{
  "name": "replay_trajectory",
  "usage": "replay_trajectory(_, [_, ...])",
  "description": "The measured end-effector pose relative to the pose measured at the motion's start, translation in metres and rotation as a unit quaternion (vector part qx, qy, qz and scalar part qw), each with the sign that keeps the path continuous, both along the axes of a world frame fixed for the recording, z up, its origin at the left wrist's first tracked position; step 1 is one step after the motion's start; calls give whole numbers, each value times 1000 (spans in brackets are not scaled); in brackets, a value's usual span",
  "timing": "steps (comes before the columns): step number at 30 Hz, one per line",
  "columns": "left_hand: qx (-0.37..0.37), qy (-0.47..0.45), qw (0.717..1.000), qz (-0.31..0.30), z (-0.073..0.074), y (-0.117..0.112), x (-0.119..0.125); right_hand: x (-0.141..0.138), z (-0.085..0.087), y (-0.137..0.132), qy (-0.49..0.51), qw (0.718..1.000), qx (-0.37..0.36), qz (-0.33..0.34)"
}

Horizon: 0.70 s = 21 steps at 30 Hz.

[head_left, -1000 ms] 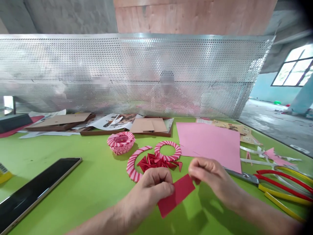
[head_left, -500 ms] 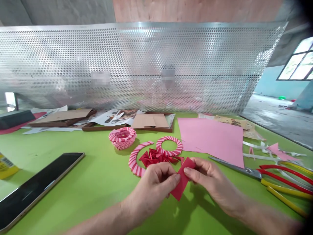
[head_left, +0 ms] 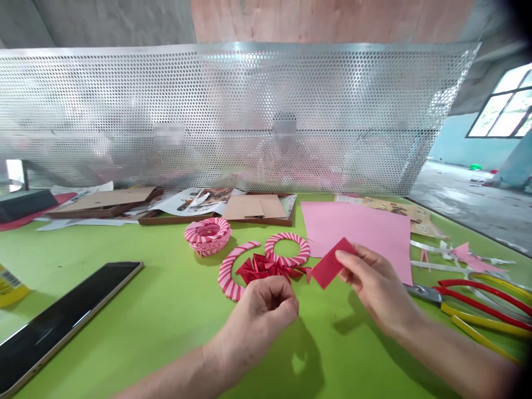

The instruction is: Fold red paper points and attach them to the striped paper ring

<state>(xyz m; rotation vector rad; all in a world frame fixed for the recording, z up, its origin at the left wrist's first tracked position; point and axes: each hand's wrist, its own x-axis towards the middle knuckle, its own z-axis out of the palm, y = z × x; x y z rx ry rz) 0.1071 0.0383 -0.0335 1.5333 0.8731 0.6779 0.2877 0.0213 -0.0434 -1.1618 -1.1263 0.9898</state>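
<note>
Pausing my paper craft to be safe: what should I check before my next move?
Red paper piece secure in right hand: ok, pinched in the fingers.
Curled left hand free: cannot tell, its fingers may hide something.
Red folded paper cluster clear of the left hand: cannot tell, they overlap in view.
Steel scissors with red and yellow handles away from the hands: ok, lying to the right.
Pink-striped woven paper bowl upright: ok.

Bare forearms [head_left: 174, 371] reaching in from the bottom, hands well apart. Left hand [head_left: 261, 310] curled into a loose fist, knuckles up, fingers bent inward. Right hand [head_left: 378, 288] raised and angled inward, thumb and forefinger [head_left: 347, 256] pinched together, remaining fingers loosely bent.
</note>
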Motion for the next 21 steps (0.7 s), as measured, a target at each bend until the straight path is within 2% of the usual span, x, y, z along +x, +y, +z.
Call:
replay_trajectory(2, [8, 6, 1000, 10, 0, -1, -1, 6, 2, 2, -4, 1000, -1, -9])
replay_trajectory(7, [57, -13, 998, 16, 2, -5, 0, -4, 8, -8, -47, 988, -1, 147])
replay_trajectory(10, [49, -4, 999, -13, 0, -7, 2, -15, 7, -15, -84, 979, -6, 187])
replay_trajectory(13, [7, -5, 999, -31, -2, -8, 5, -18, 4, -17, -104, 976, -13, 190])
replay_trajectory(18, [-48, -51, 997, 34, -3, -5, 5, -12, 3, -12, -102, 990, 16, 98])
replay_trajectory(19, [-51, -59, 996, 47, -3, -4, 5, -12, 3, -12, -100, 990, 15, 95])
replay_trajectory(21, [-54, -69, 994, 61, -4, -3, 5, -14, 3, -12, -85, 988, 0, 130])
